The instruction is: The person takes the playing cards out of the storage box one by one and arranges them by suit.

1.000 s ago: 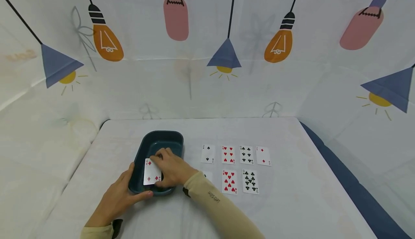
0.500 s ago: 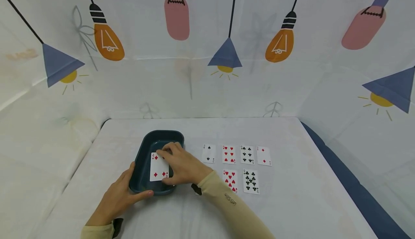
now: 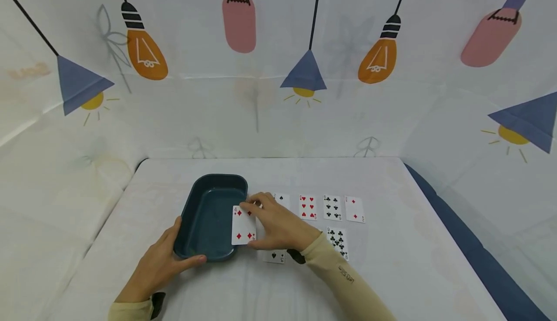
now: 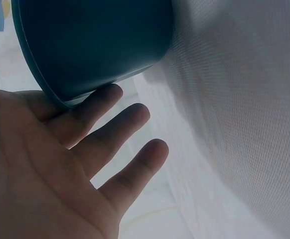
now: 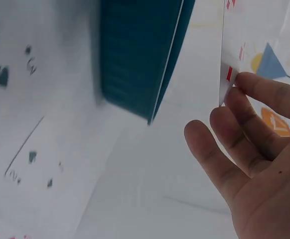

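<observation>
In the head view my right hand (image 3: 283, 226) pinches a four of diamonds (image 3: 242, 226) by its right side. The card is face up, over the right rim of the dark teal tray (image 3: 209, 224). The right wrist view has that card (image 5: 230, 40) nearly edge-on, touched by the fingertips. My left hand (image 3: 156, 265) touches the tray's near-left corner, thumb along the near side. Its fingers (image 4: 130, 174) lie straight beside the tray wall in the left wrist view. A spade card (image 3: 275, 256) lies partly hidden below my right hand.
On the white cloth, face-up cards lie right of the tray: a two of spades (image 3: 283, 198) partly covered by the right hand, a six of hearts (image 3: 308, 207), a six of clubs (image 3: 332, 208), a two of diamonds (image 3: 354, 209) and a nine of clubs (image 3: 337, 243).
My right hand has carried the four of diamonds rightward from inside the tray to its right rim. It now covers the eight of hearts. The left hand stays at the tray corner.
</observation>
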{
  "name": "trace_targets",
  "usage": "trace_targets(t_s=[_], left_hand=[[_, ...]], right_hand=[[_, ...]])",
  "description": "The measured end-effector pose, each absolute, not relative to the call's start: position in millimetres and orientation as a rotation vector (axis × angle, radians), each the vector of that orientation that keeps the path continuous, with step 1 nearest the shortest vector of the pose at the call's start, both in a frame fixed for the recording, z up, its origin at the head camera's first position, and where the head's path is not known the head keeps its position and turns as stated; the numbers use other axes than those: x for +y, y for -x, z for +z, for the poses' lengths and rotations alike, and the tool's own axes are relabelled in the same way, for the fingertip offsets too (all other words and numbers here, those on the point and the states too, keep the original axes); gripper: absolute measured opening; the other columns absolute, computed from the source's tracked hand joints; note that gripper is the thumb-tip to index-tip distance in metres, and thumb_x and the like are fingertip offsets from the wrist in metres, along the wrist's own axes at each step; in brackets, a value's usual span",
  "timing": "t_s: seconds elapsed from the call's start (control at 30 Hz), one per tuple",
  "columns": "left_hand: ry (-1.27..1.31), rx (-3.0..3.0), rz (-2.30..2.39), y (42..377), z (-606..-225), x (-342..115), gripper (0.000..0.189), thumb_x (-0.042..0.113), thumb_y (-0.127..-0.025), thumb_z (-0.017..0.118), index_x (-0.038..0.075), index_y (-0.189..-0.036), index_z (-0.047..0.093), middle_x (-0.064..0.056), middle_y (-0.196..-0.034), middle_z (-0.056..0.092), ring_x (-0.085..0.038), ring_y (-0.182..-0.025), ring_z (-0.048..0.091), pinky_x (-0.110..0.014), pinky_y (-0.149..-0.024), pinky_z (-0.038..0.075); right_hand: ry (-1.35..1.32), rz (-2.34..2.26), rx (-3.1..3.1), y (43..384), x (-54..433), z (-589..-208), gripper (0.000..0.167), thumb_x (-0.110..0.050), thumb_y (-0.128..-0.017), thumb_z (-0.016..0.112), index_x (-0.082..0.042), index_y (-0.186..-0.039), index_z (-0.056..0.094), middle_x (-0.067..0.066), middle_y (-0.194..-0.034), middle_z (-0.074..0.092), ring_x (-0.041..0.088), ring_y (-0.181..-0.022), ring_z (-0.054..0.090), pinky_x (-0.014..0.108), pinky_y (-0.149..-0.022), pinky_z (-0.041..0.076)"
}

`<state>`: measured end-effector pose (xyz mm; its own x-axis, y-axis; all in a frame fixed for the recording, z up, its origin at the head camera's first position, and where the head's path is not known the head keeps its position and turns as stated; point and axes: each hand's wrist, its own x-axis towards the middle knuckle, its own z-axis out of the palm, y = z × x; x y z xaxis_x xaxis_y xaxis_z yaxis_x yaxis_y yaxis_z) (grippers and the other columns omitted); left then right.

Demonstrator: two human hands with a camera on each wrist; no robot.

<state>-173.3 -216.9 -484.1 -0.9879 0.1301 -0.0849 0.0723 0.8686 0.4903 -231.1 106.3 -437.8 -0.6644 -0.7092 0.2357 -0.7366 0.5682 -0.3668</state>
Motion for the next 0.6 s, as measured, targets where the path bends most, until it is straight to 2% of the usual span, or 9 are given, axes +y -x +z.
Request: trace_targets(t_s=[0.23, 0.6], left_hand=[[-0.191, 2.915, 0.797, 173, -483, -218, 0.128, 0.071, -0.078, 0.074, 0.001, -0.162, 0.008, -0.034, -0.155, 0.032, -0.057, -0.131, 0.043, -0.069, -0.096, 0.042], [-0.193, 2.914, 0.799, 173, -486, -218, 0.129, 0.074, -0.077, 0.072, 0.002, -0.162, 0.007, -0.034, -0.156, 0.031, -0.058, -0.133, 0.041, -0.071, -0.097, 0.041]], right_hand=[[-1.176, 0.741, -2.754, 232, 151, -435, 0.081, -0.035, -0.081, 0.085, -0.013, -0.149, 0.048, 0.002, -0.140, 0.043, 0.013, -0.127, 0.041, 0.025, -0.098, 0.048], [-0.870, 0.784, -2.954, 227, 222, -444, 0.084, -0.034, -0.079, 0.087, -0.019, -0.152, 0.047, -0.003, -0.144, 0.041, 0.012, -0.128, 0.043, 0.032, -0.098, 0.051]])
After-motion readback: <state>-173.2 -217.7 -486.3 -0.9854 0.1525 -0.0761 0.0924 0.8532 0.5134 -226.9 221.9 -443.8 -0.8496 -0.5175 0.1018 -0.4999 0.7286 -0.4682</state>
